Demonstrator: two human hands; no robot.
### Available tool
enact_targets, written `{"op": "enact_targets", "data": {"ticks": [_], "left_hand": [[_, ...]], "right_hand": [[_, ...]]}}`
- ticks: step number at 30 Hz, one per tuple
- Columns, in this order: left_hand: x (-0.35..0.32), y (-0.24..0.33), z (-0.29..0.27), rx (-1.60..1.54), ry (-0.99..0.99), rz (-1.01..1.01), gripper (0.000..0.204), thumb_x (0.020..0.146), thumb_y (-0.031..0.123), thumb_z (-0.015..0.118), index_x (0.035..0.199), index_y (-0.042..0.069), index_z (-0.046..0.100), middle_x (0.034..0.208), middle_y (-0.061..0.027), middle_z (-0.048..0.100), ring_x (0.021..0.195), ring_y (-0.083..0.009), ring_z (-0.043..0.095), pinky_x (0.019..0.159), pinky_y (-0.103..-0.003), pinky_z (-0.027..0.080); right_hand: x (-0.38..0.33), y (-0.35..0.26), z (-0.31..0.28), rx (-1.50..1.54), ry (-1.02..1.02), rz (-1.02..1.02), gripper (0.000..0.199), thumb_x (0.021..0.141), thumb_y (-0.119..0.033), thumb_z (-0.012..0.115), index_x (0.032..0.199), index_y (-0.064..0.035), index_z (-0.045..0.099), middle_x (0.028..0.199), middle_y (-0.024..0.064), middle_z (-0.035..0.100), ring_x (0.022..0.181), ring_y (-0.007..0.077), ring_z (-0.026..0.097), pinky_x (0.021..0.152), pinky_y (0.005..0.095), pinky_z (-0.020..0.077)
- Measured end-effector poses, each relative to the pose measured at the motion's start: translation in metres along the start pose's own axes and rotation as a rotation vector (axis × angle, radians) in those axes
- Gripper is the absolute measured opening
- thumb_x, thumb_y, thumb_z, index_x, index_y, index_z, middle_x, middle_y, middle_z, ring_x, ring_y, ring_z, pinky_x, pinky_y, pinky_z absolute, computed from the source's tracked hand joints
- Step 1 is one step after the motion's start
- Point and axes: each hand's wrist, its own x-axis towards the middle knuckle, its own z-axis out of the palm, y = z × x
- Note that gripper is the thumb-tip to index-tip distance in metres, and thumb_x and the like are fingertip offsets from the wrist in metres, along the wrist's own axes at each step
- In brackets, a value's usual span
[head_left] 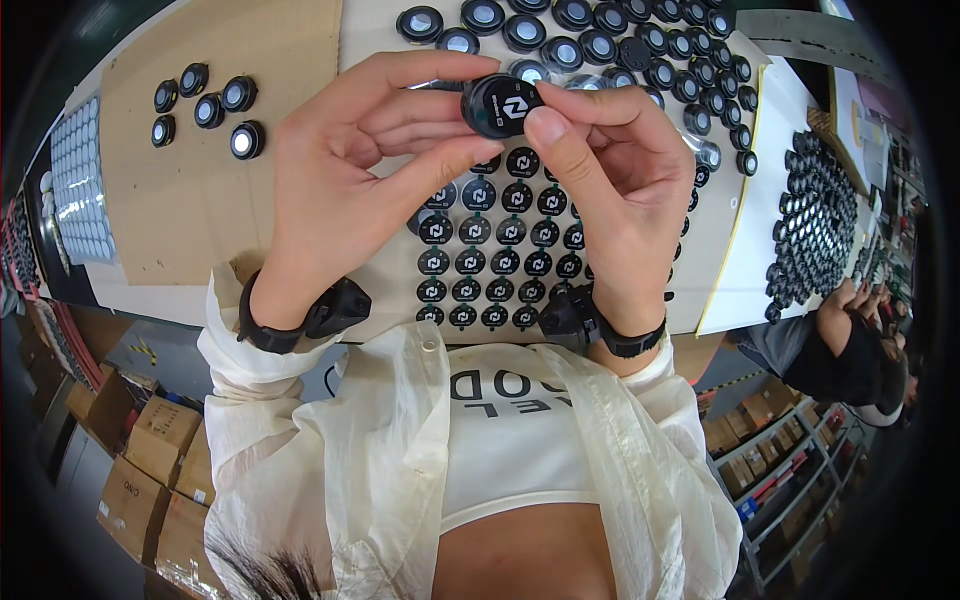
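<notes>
- Labels (511, 231), round and black with white marks, lie in rows on the table (692, 285), partly hidden by the hands.
- Left hand (345, 165), raised above the labels' left side: its forefinger and thumb form a curved pinch around one edge of a disc (500, 106).
- Right hand (640, 170), above the labels' right side: a narrow pinch, its thumb on the disc's marked face.
- The disc, black, is held between both hands over the labels' far end.
- Loose pieces (563, 54), black with pale centres, spread beyond the labels.
- Cardboard (190, 220), left of the labels, bears six similar pieces.
- A dense group of dark pieces (812, 230) sits well to the labels' right.
- Another person (845, 350) is farther right of the labels.
</notes>
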Motion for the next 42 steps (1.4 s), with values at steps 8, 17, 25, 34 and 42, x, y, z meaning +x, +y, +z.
{"op": "enact_targets", "data": {"ticks": [8,17,25,34,42], "left_hand": [[0.0009,0.0008,0.0010,0.026,0.010,0.012,0.045,0.084,-0.013,0.068,0.126,-0.009,0.055,0.109,-0.0196,0.070,0.099,-0.0212,0.071,0.089,-0.029,0.058],[0.0005,-0.0010,0.0016,0.048,0.029,0.028,0.044,0.084,-0.011,0.069,0.126,-0.009,0.056,0.110,-0.0191,0.070,0.097,-0.0204,0.071,0.089,-0.028,0.057],[-0.0005,-0.0071,0.0031,0.067,0.057,0.076,0.039,0.085,-0.006,0.071,0.122,-0.004,0.062,0.109,-0.0135,0.072,0.095,-0.0189,0.072,0.086,-0.028,0.058],[0.0029,-0.0052,0.0058,0.106,0.077,0.094,0.042,0.085,-0.010,0.069,0.125,-0.008,0.058,0.111,-0.0188,0.070,0.099,-0.0203,0.071,0.089,-0.028,0.058],[0.0016,-0.0020,0.0061,0.102,0.062,0.082,0.041,0.085,-0.010,0.069,0.124,-0.009,0.057,0.114,-0.0196,0.069,0.101,-0.0208,0.070,0.089,-0.028,0.058]], "right_hand": [[0.0013,0.0032,-0.0004,-0.043,0.002,-0.032,0.013,0.085,-0.003,0.076,0.097,-0.0001,0.072,0.064,-0.0074,0.054,0.056,-0.0019,0.040,0.051,0.0155,0.0289],[0.0019,0.0074,0.0008,-0.052,0.009,-0.054,0.012,0.085,-0.003,0.077,0.095,-0.0002,0.073,0.064,-0.0085,0.052,0.055,-0.0018,0.037,0.051,0.0160,0.0276],[0.0009,0.0071,0.0030,-0.055,0.032,-0.031,0.011,0.085,-0.003,0.077,0.095,-0.0001,0.073,0.063,-0.0087,0.051,0.055,-0.0023,0.037,0.051,0.0157,0.0264],[-0.0013,0.0085,0.0052,-0.013,0.094,-0.116,0.013,0.085,0.000,0.076,0.097,0.0011,0.072,0.065,-0.0077,0.052,0.056,-0.0020,0.037,0.052,0.0142,0.0292],[-0.0006,0.0087,0.0042,-0.019,0.057,-0.100,0.013,0.084,0.001,0.076,0.097,0.0009,0.073,0.064,-0.0082,0.050,0.057,-0.0014,0.037,0.052,0.0150,0.0288]]}}
